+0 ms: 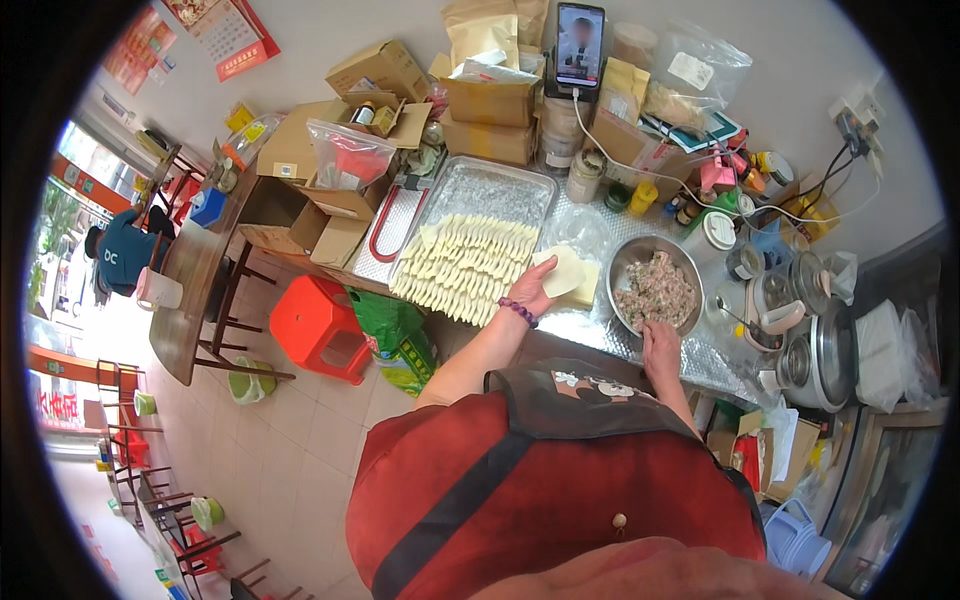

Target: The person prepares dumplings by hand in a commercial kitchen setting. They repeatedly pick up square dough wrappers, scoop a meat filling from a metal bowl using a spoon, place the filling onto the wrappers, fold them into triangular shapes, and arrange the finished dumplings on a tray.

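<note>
My left hand (534, 289), with a beaded bracelet at its wrist, holds a pale dough wrapper (562, 271). Under and beside it lies a stack of yellowish wrappers (587, 289). At the near rim of a steel bowl (616, 294) is my right hand (661, 346); its fingertips are partly hidden, so whether they grip a tool cannot be told. The bowl contains ground meat filling with green bits (660, 289). To the left, folded dumplings (469, 266) stand in close rows on the near part of a floured metal tray (491, 187).
A phone (580, 45) stands upright behind the table, its white cable running right. Jars (586, 176) and seasoning bottles line the back. Lidded containers (832, 352) crowd the right side. Cardboard boxes (491, 101) and a red stool (319, 326) are leftward. A person (124, 251) sits far left.
</note>
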Demonstrator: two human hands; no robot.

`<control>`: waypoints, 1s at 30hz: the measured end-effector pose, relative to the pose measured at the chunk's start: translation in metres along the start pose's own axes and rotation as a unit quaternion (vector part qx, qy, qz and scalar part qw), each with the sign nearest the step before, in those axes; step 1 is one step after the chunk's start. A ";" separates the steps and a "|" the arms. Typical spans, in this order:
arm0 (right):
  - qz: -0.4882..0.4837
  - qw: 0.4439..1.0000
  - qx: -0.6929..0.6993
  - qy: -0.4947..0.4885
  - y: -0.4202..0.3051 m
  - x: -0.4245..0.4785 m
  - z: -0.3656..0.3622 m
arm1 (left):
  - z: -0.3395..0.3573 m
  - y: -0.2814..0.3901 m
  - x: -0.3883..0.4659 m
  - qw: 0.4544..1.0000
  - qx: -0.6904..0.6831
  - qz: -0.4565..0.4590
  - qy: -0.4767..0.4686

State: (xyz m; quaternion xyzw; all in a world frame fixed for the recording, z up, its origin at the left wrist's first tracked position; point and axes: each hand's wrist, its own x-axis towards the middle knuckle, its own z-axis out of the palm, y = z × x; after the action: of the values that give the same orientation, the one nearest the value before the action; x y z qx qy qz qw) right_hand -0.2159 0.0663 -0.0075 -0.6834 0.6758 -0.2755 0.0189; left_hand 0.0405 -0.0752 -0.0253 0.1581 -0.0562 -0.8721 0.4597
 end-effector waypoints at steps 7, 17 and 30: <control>0.016 0.999 0.040 0.027 -0.002 -0.001 -0.006 | 0.002 -0.010 -0.008 0.995 0.061 -0.040 0.074; 0.016 0.998 0.034 0.050 -0.011 0.001 -0.013 | -0.007 -0.032 -0.012 0.966 0.219 -0.021 0.135; 0.014 0.995 0.100 -0.013 -0.026 0.001 -0.012 | 0.009 -0.053 -0.030 0.970 0.173 -0.142 0.097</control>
State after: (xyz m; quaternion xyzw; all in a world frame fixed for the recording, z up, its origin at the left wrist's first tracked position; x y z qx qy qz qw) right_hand -0.1969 0.0712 0.0132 -0.6721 0.6541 -0.3326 0.0996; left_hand 0.0116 -0.0211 -0.0233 0.3256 -0.1380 -0.8858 0.3003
